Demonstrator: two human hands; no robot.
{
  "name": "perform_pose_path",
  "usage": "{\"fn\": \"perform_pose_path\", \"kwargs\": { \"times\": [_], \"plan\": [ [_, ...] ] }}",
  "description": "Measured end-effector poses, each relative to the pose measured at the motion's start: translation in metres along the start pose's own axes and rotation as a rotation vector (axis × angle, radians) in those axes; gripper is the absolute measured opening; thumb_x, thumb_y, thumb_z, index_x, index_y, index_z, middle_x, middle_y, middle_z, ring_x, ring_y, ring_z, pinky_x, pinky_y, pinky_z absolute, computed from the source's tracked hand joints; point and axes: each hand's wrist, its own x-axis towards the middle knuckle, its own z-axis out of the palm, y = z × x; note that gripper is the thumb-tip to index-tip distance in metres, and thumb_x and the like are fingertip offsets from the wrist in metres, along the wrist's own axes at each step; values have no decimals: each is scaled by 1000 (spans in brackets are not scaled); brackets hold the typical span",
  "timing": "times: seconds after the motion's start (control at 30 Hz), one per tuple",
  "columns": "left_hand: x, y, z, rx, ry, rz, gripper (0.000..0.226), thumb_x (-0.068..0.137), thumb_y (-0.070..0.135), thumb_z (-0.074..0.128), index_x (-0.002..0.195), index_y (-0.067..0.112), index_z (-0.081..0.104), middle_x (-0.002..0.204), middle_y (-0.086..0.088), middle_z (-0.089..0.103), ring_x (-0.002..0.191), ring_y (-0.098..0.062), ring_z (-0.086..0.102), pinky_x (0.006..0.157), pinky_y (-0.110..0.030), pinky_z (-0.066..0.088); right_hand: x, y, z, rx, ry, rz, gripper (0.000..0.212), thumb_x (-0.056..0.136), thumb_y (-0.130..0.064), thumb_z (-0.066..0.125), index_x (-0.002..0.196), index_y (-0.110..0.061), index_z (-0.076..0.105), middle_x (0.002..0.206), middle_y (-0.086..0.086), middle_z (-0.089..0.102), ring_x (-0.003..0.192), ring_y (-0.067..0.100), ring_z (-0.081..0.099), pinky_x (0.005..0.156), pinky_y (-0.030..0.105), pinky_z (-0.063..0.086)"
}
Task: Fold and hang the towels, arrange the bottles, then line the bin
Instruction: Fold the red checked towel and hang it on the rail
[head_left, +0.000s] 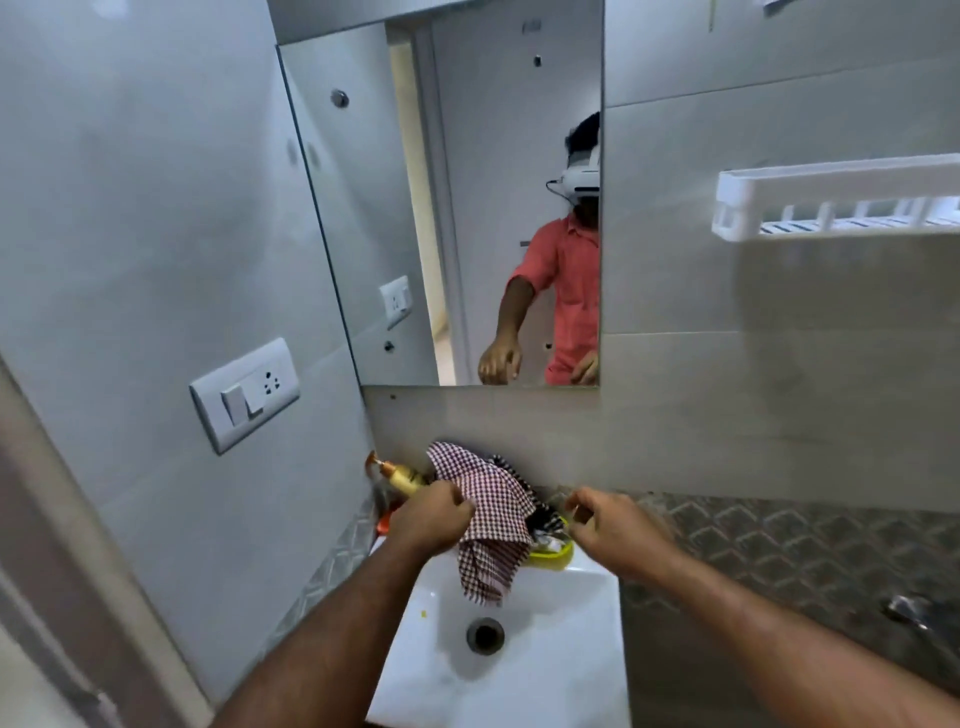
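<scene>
Checked towel (493, 509), maroon and white, lies bunched at the back rim of the white sink (519, 670), one end drooping into the basin above the drain (485, 635). The left hand (431, 517) is fisted on the towel's left edge. The right hand (613, 525), just right of the towel, is curled with thumb and fingers pinched; what it pinches cannot be told. A gold pump bottle (402, 475) stands at the sink's back left corner, a yellow dish (553, 556) under the towel's right side. Above the sink hangs a mirror (415, 208), a white shelf (831, 202) up right
</scene>
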Motion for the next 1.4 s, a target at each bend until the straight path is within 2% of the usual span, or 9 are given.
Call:
{"fn": "perform_pose_path", "kwargs": {
  "times": [0.13, 0.27, 0.4, 0.53, 0.73, 0.93, 1.23, 1.33, 1.4],
  "plan": [
    [44, -50, 14, -57, 36, -144, 44, 92, 57, 47, 99, 19, 68, 106, -4, 74, 100, -29, 69, 88, -38, 55, 43, -29, 55, -63, -118, -35, 40, 86, -45, 60, 124, -32, 62, 121, -13, 69, 114, 11, 63, 97, 34, 48],
    [76, -73, 39, -534, -56, -266, 40, 94, 49, 58, 113, 15, 67, 115, -6, 72, 96, -27, 65, 83, -37, 53, 70, -46, 110, -129, -111, 33, 50, 91, -38, 58, 139, -30, 50, 142, -7, 55, 125, 20, 59, 99, 39, 50],
    [89, -77, 50, -978, -264, -446, 35, 99, 40, 60, 126, 19, 56, 115, -4, 72, 100, -28, 68, 72, -37, 51, 83, -54, 142, -311, -32, 32, 50, 79, -34, 62, 126, -27, 48, 125, -2, 53, 105, 27, 63, 77, 42, 51],
    [97, -73, 56, -1014, -342, -496, 28, 98, 32, 67, 118, 15, 61, 110, -5, 73, 93, -22, 65, 67, -33, 47, 91, -49, 157, -325, 68, 14, 32, 82, -31, 59, 114, -28, 54, 114, -6, 59, 103, 21, 62, 77, 38, 48],
    [107, -50, 52, -928, -115, -326, 19, 97, 29, 62, 88, 13, 63, 87, -6, 69, 76, -20, 60, 62, -29, 40, 95, -37, 132, -164, 201, 15, 26, 93, -32, 51, 114, -30, 65, 112, -8, 69, 102, 21, 68, 79, 39, 53],
    [97, 3, 9, -758, 111, -175, 37, 78, 44, 62, 57, 14, 56, 55, 4, 59, 61, -22, 55, 60, -33, 38, 109, -42, 53, 351, 290, 56, 12, 99, -29, 53, 104, -31, 64, 99, -9, 74, 94, 18, 67, 78, 39, 52],
    [46, 147, -91, -441, 475, 99, 48, 96, 50, 47, 62, 18, 58, 72, 1, 67, 72, -24, 61, 66, -33, 45, 99, -61, -119, 734, 579, -160, 23, 99, -9, 51, 106, -21, 70, 104, -3, 75, 102, 16, 69, 96, 38, 55],
    [28, 192, -108, -344, 698, 218, 45, 102, 53, 37, 92, 21, 66, 92, -2, 69, 80, -26, 63, 69, -35, 43, 81, -58, -182, 770, 678, -186, 24, 104, -11, 50, 104, -23, 71, 101, -6, 76, 98, 12, 71, 92, 32, 56],
    [18, 221, -113, -539, 754, 482, 34, 98, 53, 39, 111, 26, 55, 104, -2, 66, 88, -25, 64, 70, -36, 44, 68, -52, -220, 784, 673, -216, 21, 106, -18, 54, 97, -23, 71, 94, -8, 76, 87, 5, 70, 84, 29, 56]
  ]
}}
